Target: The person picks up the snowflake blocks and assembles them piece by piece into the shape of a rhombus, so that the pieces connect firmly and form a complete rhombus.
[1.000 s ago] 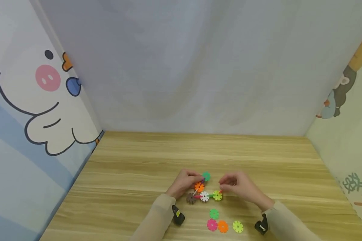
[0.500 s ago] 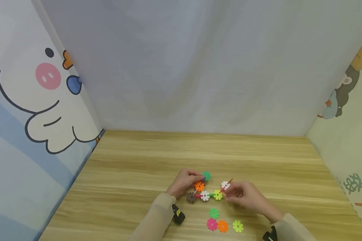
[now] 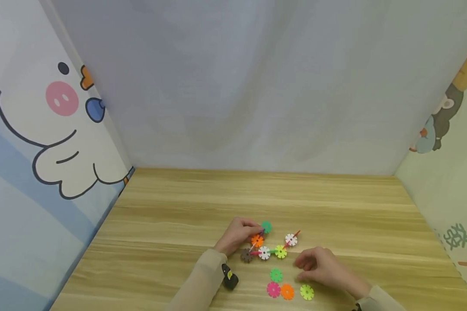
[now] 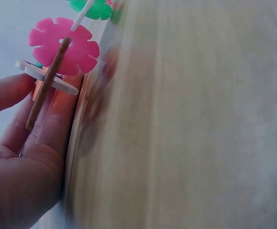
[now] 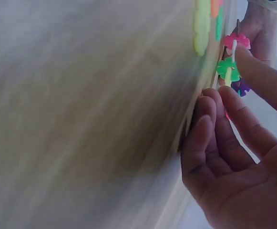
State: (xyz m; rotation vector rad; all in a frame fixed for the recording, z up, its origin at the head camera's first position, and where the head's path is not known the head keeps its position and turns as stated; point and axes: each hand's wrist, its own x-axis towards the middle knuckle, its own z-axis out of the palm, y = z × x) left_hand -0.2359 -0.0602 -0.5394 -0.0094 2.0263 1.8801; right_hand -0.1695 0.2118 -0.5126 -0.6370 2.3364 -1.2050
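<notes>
A zigzag chain of slotted plastic snowflake discs lies across the front middle of the table in the head view. My left hand (image 3: 237, 236) pinches its left end, by the orange disc (image 3: 257, 240) and the teal-green disc (image 3: 266, 227). In the left wrist view a pink disc (image 4: 64, 46) and a brown disc (image 4: 48, 86) seen edge-on stand before the fingers. The chain's right end has a white disc (image 3: 291, 239) with a red one set upright in it. My right hand (image 3: 322, 268) holds nothing; its fingers are loosely bent, right of the chain.
Several loose discs lie nearer me: a green disc (image 3: 276, 275), a pink disc (image 3: 273, 290), an orange disc (image 3: 287, 292) and a yellow disc (image 3: 306, 292). The wooden table (image 3: 171, 198) ends at a pale curtain (image 3: 233, 108), with printed cloths at both sides.
My right hand has let go of the chain's right end and drawn back toward me and to the right, uncovering the white and red discs. The left hand stays in place.
</notes>
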